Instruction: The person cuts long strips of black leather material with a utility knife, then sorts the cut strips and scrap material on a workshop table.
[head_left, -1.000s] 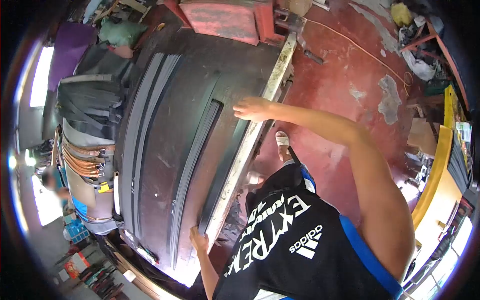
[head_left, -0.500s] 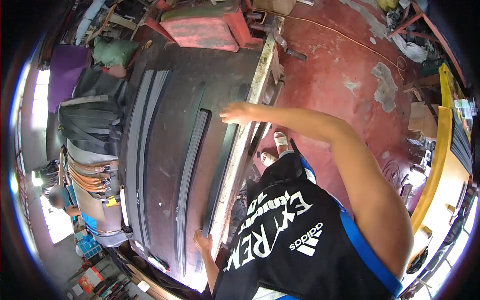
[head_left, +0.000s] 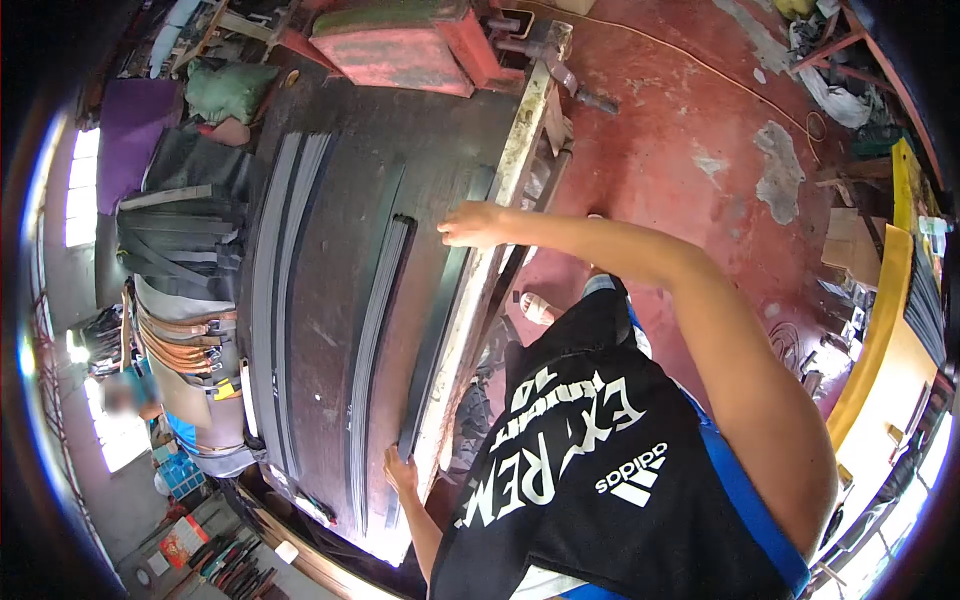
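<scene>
Dark counter (head_left: 345, 250), pale front edge, long black strip (head_left: 436, 330) beside it, stacked strips (head_left: 372, 340) mid-counter, red machine (head_left: 400, 45) at one end

1. Hands: two, namely one left hand (head_left: 400, 468) and one right hand (head_left: 475, 224).
2. Workbench (head_left: 512, 165): one.
3. Dark strip bundles (head_left: 375, 320): four appear to lie on the bench top; the far pair blurs together, so the count is approximate.
4. Red machine (head_left: 400, 45): one.
5. Green sack (head_left: 225, 90): one.
6. Purple sheet (head_left: 130, 130): one.
7. Sandalled foot (head_left: 540, 308): one.
</scene>
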